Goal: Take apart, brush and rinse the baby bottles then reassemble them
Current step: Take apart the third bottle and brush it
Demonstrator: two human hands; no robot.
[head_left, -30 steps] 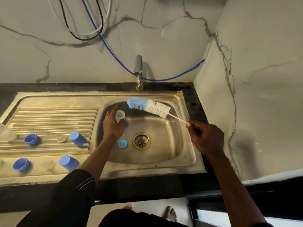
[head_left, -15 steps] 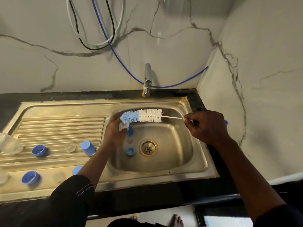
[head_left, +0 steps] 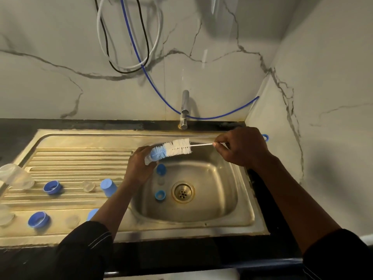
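Over the sink basin [head_left: 222, 199] my left hand [head_left: 139, 166] holds a small clear bottle part [head_left: 148, 159], mostly hidden by my fingers. My right hand [head_left: 240, 146] pinches the thin white handle of the bottle brush [head_left: 173, 149]; its blue tip sits in the part's mouth. Blue rings [head_left: 52, 187] [head_left: 38, 219], blue caps [head_left: 108, 187] [head_left: 91, 214] and clear teats [head_left: 88, 186] lie on the draining board. A clear bottle [head_left: 14, 176] rests at the far left. Two blue pieces [head_left: 160, 169] [head_left: 160, 195] lie in the basin.
The tap [head_left: 184, 110] stands behind the basin, no water running. A drain [head_left: 183, 191] sits in the basin floor. Blue, white and black cables [head_left: 129, 57] hang on the marble wall. A side wall closes in on the right.
The brush swung down from above the basin and its blue tip went into the part in my left hand. My right hand rose and moved left; the view tilted up.
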